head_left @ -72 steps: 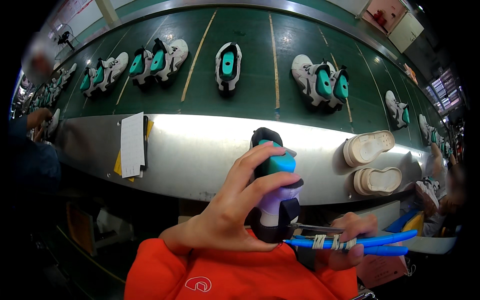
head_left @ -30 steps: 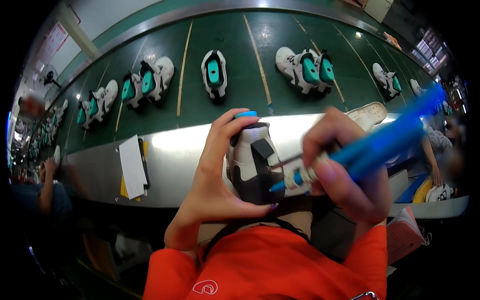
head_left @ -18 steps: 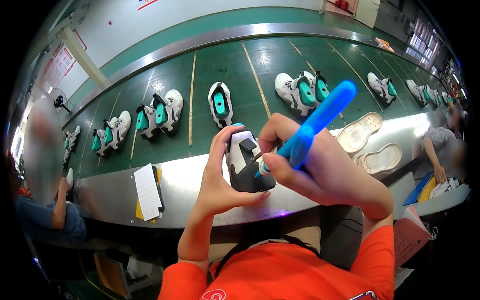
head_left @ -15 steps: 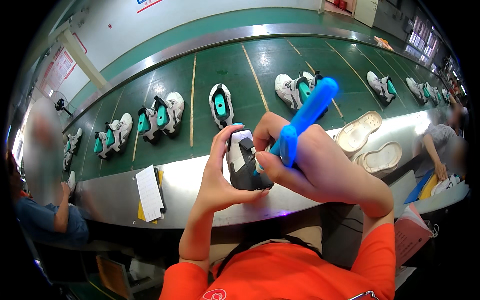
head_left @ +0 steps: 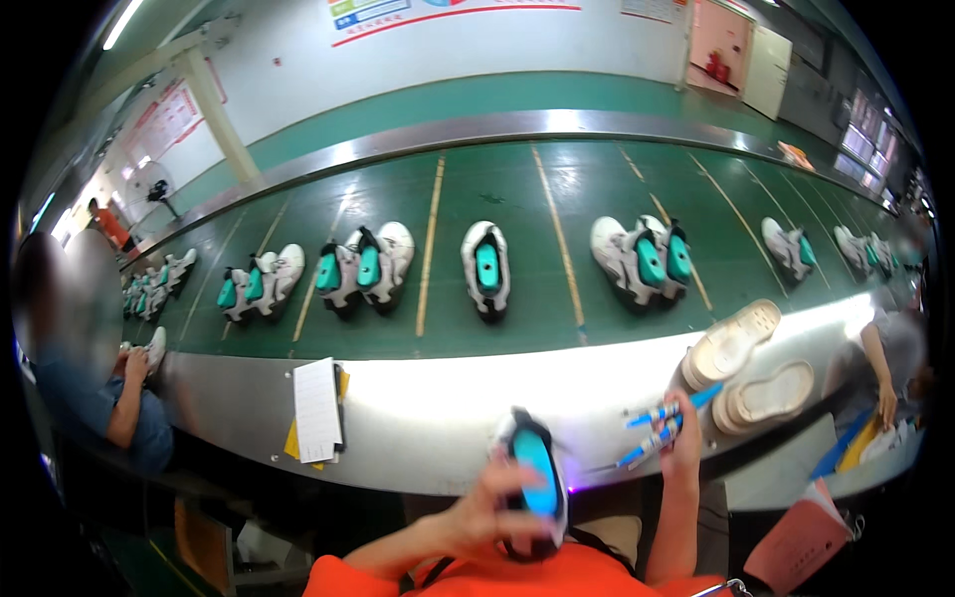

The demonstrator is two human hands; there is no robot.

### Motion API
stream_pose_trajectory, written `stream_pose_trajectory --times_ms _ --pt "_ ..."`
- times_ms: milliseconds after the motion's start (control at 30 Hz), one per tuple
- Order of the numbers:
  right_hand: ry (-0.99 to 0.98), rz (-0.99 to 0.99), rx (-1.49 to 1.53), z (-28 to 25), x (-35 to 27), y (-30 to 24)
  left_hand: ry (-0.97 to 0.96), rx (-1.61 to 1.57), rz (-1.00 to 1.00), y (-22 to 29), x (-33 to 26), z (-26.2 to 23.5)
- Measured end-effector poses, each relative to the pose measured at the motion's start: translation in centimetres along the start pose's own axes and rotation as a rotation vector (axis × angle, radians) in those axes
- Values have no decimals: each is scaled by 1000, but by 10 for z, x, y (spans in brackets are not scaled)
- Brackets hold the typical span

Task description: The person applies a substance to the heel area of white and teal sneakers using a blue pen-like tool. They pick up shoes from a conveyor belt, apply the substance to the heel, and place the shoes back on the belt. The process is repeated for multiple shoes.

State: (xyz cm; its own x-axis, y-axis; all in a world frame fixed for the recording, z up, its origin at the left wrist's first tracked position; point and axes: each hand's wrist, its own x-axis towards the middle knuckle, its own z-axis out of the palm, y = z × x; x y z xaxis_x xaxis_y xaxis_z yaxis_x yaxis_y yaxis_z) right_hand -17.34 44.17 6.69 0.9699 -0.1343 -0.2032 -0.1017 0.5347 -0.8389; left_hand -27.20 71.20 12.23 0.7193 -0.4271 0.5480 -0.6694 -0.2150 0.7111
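Observation:
My left hand (head_left: 487,512) is closed round a white-and-black sneaker (head_left: 522,433) close to my body; the fingers lie over the teal shoe last (head_left: 535,468) inside it. Motion blurs both hand and shoe. To the right, over the bench edge, my right hand (head_left: 683,448) is closed on blue pens (head_left: 704,396), their slim tips pointing left. Beyond my hands a single white sneaker (head_left: 485,261) with a teal last stands on the green conveyor belt (head_left: 497,179).
More sneakers (head_left: 363,264) with teal lasts stand along the belt. Cream clogs (head_left: 731,348) lie on the metal bench (head_left: 438,398) at right. A paper sheet (head_left: 316,408) lies at left. Co-workers sit at both sides, one a person in blue (head_left: 104,398).
The sneaker has come down toward my body and turned, showing its teal last. My right hand has moved away from it to the right with the pens. The view has tilted up.

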Motion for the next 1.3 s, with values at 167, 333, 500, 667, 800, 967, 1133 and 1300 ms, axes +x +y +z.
stream_pose_trajectory --times_ms 167,333,500,667,800,967,1133,1300 --pt "-28 240 -5 -30 0 36 -120 500 257 -25 -68 35" --pt "-35 157 65 -13 5 23 -150 418 168 -90 -9 1" --pt "-128 174 121 -4 2 23 14 198 -6 -172 82 -18" --pt "-97 230 77 -9 -14 32 862 601 -99 -224 102 -5" --pt "-103 265 68 -21 -25 32 1092 617 -471 -270 117 -13" --pt "-138 258 58 -23 -35 32 767 556 -490 -290 108 -46" --pt "-154 275 118 -29 -38 40 518 18 -699 -236 60 -92" --pt "-126 302 102 -25 -43 42 260 -106 -993 -80 9 -87"
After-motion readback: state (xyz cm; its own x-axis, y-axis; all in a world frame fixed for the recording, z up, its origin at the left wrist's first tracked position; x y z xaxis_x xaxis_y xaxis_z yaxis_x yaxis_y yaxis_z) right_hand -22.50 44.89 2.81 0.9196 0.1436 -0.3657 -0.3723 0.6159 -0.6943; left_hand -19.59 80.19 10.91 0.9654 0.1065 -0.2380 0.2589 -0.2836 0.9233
